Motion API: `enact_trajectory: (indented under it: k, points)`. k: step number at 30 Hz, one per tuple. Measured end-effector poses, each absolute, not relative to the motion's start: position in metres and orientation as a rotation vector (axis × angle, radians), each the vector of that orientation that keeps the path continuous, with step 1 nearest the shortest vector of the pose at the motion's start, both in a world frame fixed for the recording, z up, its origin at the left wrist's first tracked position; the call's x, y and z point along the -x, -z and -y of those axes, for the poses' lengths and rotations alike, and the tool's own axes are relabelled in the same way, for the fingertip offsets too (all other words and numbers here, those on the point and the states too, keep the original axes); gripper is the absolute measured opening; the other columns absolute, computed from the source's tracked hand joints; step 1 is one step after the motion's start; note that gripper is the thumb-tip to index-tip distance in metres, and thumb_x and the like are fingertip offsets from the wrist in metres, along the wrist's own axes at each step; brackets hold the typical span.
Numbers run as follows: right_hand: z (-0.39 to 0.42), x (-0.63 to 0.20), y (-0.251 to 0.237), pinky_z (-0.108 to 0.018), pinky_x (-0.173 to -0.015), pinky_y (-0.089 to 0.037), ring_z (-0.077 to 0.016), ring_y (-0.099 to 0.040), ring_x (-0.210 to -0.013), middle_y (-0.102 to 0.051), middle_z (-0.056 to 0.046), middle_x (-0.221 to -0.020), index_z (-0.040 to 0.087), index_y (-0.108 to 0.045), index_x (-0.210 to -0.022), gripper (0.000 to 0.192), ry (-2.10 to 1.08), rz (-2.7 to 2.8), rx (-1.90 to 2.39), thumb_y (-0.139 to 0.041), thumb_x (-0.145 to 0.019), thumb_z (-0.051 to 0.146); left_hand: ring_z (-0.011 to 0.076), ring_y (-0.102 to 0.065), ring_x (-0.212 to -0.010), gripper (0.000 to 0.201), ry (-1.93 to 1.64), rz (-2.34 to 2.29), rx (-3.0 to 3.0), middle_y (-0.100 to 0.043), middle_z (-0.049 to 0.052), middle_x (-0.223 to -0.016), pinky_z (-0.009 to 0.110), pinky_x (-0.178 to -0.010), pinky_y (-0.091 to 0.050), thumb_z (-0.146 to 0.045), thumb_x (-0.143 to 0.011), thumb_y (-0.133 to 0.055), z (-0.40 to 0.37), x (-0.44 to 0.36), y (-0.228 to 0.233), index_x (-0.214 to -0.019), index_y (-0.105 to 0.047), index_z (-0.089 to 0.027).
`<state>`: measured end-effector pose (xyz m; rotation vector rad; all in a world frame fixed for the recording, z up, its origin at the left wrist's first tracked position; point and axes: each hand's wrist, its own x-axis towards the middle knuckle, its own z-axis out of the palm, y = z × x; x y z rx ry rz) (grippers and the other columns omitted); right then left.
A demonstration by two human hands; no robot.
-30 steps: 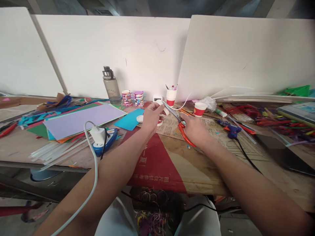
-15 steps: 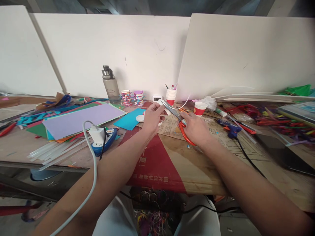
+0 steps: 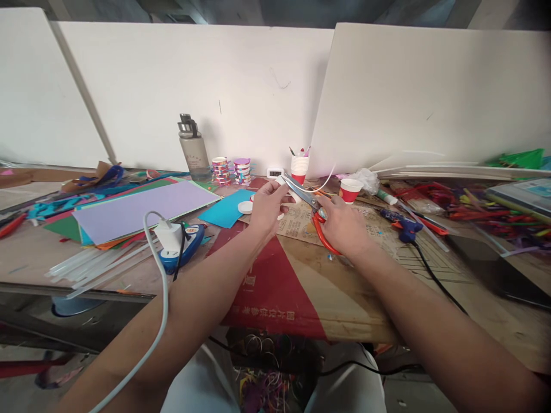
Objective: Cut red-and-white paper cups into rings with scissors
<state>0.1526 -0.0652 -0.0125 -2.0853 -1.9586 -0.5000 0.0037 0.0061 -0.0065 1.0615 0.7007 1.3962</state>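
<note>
Two hands work: right hand (image 3: 342, 225) grips scissors (image 3: 310, 207), blades pointing up-left; left hand (image 3: 266, 207) pinches a white strip (image 3: 287, 188)

Both arms reach forward, left hand (image 3: 266, 207) pinching, right hand (image 3: 342, 225) curled closed.

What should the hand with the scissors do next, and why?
Probably squeeze the handles gently to close the blades. The right hand holds the orange scissors with the blade tips against the small white piece that the left hand pinches above the table. The blades appear to meet the piece already, so a short snip seems the natural step.
</note>
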Motion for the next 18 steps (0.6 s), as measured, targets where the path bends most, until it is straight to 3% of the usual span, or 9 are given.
enact_trajectory:
  k: [6, 18]
  points:
    - [0.0668, -0.1514, 0.0086, -0.037, -0.081, -0.046, -0.0303, -0.066, -0.098, -0.067, -0.016, -0.122, 0.020, -0.055, -0.140, 0.045, 0.465, 1.974, 2.068, -0.042, -0.097, 0.026, 0.0078, -0.059, -0.054, 0.040, -1.423, -0.719, -1.091, -0.048, -0.006, -0.063, 0.016, -0.041, -0.028, -0.035, -0.066, -0.082, -0.0053, -0.0034, 0.0049, -0.068, -0.045, -0.019]
    - [0.0665, -0.1513, 0.0068, -0.035, -0.079, -0.046, -0.0294, -0.067, -0.098, -0.071, -0.015, -0.118, 0.018, -0.060, -0.133, 0.040, 0.397, 1.987, 2.009, -0.043, -0.097, 0.022, 0.0082, -0.061, -0.055, 0.037, -1.475, -0.719, -1.192, -0.050, -0.005, -0.063, 0.017, -0.041, -0.028, -0.036, -0.066, -0.083, -0.0103, 0.0003, 0.0073, -0.070, -0.050, -0.019]
